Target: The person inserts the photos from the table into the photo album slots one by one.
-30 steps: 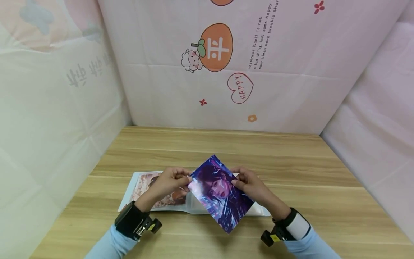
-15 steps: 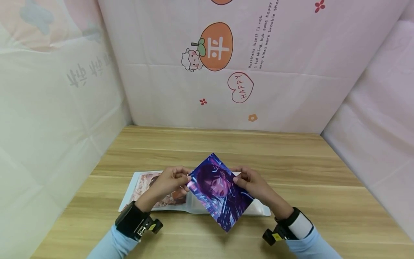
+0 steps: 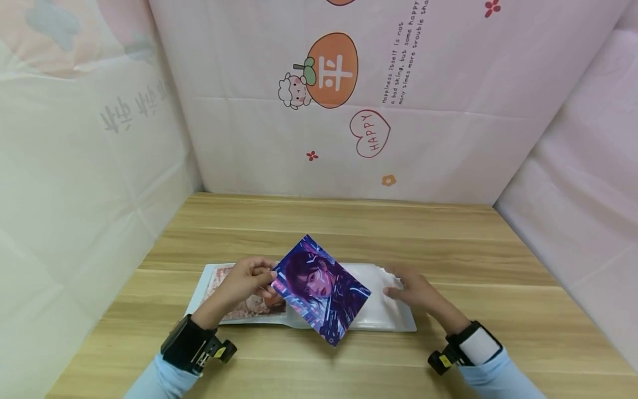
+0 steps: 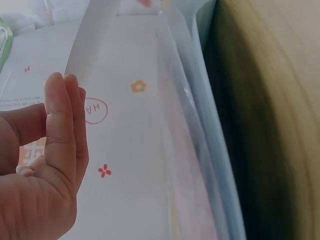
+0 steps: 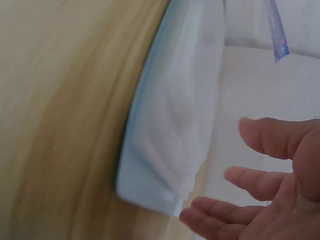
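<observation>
The left hand (image 3: 244, 280) pinches a purple portrait photo (image 3: 319, 288) by its left edge, thumb against fingertips, and holds it tilted in the air just above the open photo album (image 3: 394, 324) that lies flat on the wooden table (image 3: 448, 244). The right hand (image 3: 416, 291) is off the print: fingers spread and relaxed, grasping nothing, hovering over or lightly on the album's right page; contact cannot be settled from the head view, and the right wrist view shows only loose fingers (image 5: 260, 187) near the album's pale blue corner (image 5: 150, 190). Judgement on handling: the print looks thin, light and glossy, stiff enough to stay flat from a one-sided pinch but likely to bend or crease if squeezed mid-sheet, and prone to fingermarks; the edges or a corner seem the right place to take it. Containers: the album's pages are clear plastic sleeves. The left page (image 3: 219, 288) holds a warm-toned picture, partly hidden by the hand. The right page (image 3: 379, 302) appears white and unfilled, though glare makes this uncertain. The left wrist view shows the sleeve edges (image 4: 185, 125) standing slightly apart.
</observation>
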`<state>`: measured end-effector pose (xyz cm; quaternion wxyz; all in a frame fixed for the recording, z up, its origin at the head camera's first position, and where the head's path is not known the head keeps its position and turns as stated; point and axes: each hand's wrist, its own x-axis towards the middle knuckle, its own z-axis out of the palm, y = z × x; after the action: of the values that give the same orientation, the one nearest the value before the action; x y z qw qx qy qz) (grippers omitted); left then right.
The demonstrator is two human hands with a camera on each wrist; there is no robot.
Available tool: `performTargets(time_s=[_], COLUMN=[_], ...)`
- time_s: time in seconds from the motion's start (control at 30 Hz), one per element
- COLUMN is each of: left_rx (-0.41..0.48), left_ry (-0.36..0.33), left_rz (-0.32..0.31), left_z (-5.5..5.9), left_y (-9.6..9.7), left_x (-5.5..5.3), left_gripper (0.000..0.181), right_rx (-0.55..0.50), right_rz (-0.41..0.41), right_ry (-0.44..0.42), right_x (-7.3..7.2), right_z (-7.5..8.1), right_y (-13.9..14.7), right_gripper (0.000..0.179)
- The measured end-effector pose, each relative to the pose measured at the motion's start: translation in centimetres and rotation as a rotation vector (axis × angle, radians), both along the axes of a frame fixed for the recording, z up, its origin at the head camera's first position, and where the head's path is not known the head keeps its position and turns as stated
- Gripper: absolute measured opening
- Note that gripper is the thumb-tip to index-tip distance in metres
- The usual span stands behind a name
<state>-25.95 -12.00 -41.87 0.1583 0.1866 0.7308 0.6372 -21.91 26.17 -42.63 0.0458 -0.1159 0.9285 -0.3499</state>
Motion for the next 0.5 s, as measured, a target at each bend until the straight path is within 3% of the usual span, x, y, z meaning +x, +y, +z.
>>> performTargets(time_s=[0.2, 0.5], left_rx=[-0.026, -0.027], left_ry=[-0.001, -0.012], left_rz=[0.021, 0.037], left_z=[-0.5, -0.5], left_y=[-0.9, -1.5], left_x=[0.2, 0.4], left_gripper=[0.028, 0.030], right_rx=[0.113, 0.258], right_rz=[-0.042, -0.047], right_ry=[-0.142, -0.177], right_x=[0.4, 0.3], right_z=[-0.4, -0.5], right_y=[0.3, -0.2], right_gripper=[0.059, 0.061])
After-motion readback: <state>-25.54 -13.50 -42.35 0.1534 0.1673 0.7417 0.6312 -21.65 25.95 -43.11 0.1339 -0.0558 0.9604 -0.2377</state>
